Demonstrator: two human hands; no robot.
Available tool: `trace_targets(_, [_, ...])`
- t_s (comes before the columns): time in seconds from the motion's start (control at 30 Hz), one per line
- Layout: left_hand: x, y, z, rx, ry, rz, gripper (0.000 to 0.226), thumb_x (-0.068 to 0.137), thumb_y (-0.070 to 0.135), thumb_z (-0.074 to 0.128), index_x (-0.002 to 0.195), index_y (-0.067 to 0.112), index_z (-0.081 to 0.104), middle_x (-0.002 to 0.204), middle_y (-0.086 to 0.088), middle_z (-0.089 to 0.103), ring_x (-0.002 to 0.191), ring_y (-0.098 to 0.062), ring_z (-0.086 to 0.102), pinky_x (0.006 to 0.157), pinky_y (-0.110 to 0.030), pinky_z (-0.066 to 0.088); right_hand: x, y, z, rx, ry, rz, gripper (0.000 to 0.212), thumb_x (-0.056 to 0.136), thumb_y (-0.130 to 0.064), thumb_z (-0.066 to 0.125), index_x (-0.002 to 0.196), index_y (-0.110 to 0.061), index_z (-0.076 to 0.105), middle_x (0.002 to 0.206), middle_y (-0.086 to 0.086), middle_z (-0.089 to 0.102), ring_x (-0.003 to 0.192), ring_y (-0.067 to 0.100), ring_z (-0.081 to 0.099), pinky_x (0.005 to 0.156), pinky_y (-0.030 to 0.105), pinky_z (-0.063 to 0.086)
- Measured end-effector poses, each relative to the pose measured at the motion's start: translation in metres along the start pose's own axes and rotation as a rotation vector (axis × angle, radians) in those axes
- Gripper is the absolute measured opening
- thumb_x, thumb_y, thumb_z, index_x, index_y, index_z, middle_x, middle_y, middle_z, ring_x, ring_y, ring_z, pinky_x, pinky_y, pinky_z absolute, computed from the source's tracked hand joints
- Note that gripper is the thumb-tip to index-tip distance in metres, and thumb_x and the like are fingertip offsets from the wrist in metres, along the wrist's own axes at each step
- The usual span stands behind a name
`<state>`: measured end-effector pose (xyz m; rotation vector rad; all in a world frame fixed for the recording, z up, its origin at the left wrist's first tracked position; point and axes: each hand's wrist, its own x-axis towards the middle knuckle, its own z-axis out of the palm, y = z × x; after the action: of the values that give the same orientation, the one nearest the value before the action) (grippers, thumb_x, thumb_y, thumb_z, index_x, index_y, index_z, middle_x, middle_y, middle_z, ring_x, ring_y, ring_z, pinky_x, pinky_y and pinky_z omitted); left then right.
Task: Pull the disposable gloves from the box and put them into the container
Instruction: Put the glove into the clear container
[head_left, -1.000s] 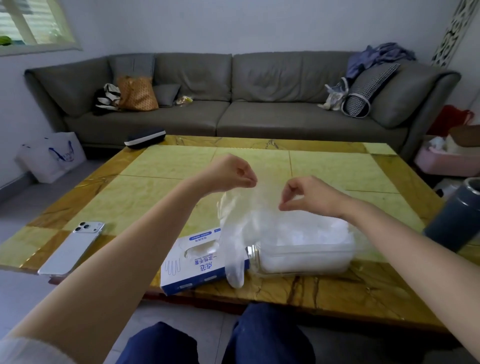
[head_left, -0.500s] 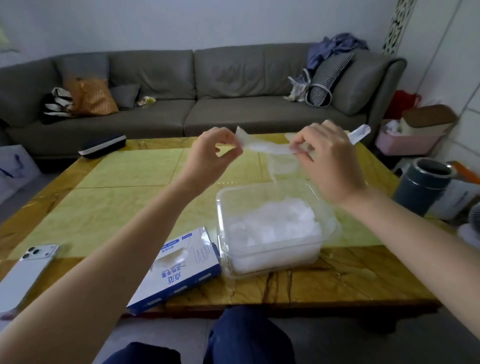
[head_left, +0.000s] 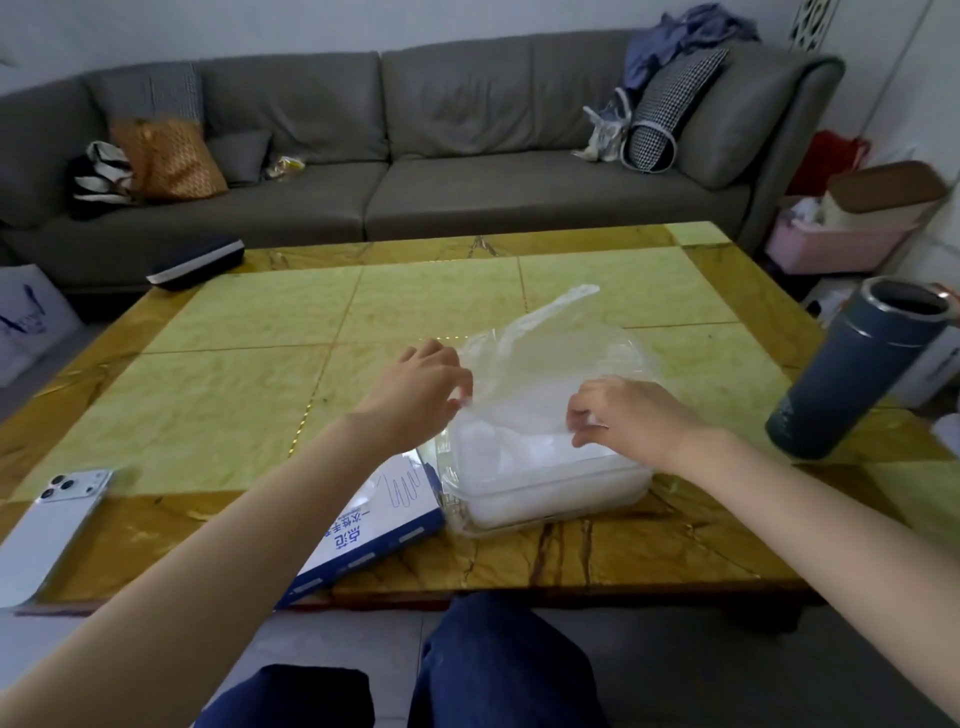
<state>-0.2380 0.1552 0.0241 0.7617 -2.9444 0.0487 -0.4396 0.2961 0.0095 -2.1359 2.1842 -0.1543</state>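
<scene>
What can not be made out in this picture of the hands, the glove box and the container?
Head view only:
Opening of the white-and-blue cardboard glove box: left forearm partly covers it.
Number of gloves in the clear plastic container: the white pile merges.
Lower outline of the thin clear plastic glove pinched by left hand and right hand: transparent, blurred.
Near end of the white smartphone: cut off by the left edge.

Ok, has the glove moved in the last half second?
Yes. Judged against the clear container, the glove has come down: it was stretched well above the rim; now the left hand and right hand pinch it at the opening.
</scene>
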Motion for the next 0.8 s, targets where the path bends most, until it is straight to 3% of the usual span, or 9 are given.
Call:
trace_targets(0.13, [0.011,0.005,-0.005,0.121,-0.168,0.036,0.022,0.095,0.023,0.049,0.110,0.029,0.063,0.116,0.005,0.055,0.119,-0.017,0.038,0.100,-0.030,0.025,0.003,0.003,-0.002,0.178,-0.213,0.076,0.035,0.089,-0.052,0.053,0.095,-0.020,0.067,0.093,-0.009,0.065,0.082,0.011,0.058,0.064,0.023,0.040])
trace_targets(0.2, [0.016,0.007,-0.010,0.164,-0.310,0.036,0.022,0.095,0.026,0.048,0.109,0.030,0.065,0.111,0.004,0.058,0.117,-0.018,0.040,0.102,-0.033,0.026,0.004,0.003,-0.006,0.283,-0.268,0.102,0.047,0.090,-0.059,0.041,0.093,-0.020,0.068,0.086,-0.012,0.066,0.078,0.007,0.062,0.069,0.022,0.045])
trace_targets(0.27, [0.022,0.009,-0.015,0.163,-0.410,0.013,0.022,0.094,0.027,0.048,0.106,0.029,0.066,0.107,0.004,0.061,0.115,-0.018,0.042,0.104,-0.036,0.026,0.006,0.003,-0.010,0.388,-0.234,0.118,0.045,0.093,-0.055,0.039,0.091,-0.020,0.067,0.082,-0.014,0.067,0.073,0.003,0.065,0.073,0.023,0.051])
trace_targets(0.37, [0.029,0.018,-0.017,0.143,-0.277,0.001,0.026,0.096,0.025,0.042,0.108,0.022,0.065,0.108,0.003,0.063,0.109,-0.019,0.050,0.101,-0.036,0.030,0.011,0.003,-0.013,0.425,-0.001,0.094,0.020,0.096,-0.032,0.051,0.094,-0.018,0.065,0.082,-0.010,0.069,0.067,0.002,0.066,0.073,0.030,0.055])
trace_targets(0.43, [0.035,0.029,-0.011,0.106,-0.152,-0.018,0.027,0.097,0.026,0.042,0.117,0.021,0.060,0.118,-0.001,0.058,0.112,-0.021,0.051,0.099,-0.035,0.034,0.018,0.003,-0.011,0.389,0.130,0.048,0.012,0.094,-0.021,0.056,0.100,-0.017,0.065,0.090,-0.007,0.070,0.077,0.006,0.066,0.078,0.031,0.054])
trace_targets(0.5, [0.041,0.039,0.003,0.102,-0.148,-0.016,0.036,0.096,0.033,0.047,0.130,0.020,0.049,0.129,-0.005,0.048,0.118,-0.024,0.047,0.097,-0.035,0.035,0.026,0.002,-0.007,0.251,0.117,-0.014,0.016,0.092,-0.020,0.059,0.107,-0.019,0.064,0.106,-0.006,0.067,0.096,0.012,0.063,0.085,0.027,0.048])
trace_targets(0.63, [0.048,0.050,0.037,0.206,-0.375,0.007,0.070,0.089,0.049,0.054,0.145,0.017,0.028,0.140,-0.010,0.036,0.125,-0.028,0.040,0.097,-0.036,0.038,0.041,0.004,0.008,-0.043,-0.133,-0.062,0.045,0.086,-0.032,0.066,0.127,-0.026,0.050,0.134,-0.008,0.048,0.123,0.013,0.043,0.091,0.027,0.037])
trace_targets(0.8, [0.051,0.051,0.058,0.215,-0.513,-0.014,0.075,0.085,0.045,0.063,0.143,0.014,0.027,0.137,-0.010,0.037,0.121,-0.031,0.044,0.090,-0.036,0.043,0.045,0.017,0.021,-0.152,-0.354,0.004,0.072,0.082,-0.027,0.068,0.144,-0.031,0.030,0.149,-0.007,0.031,0.138,0.016,0.029,0.105,0.034,0.033])
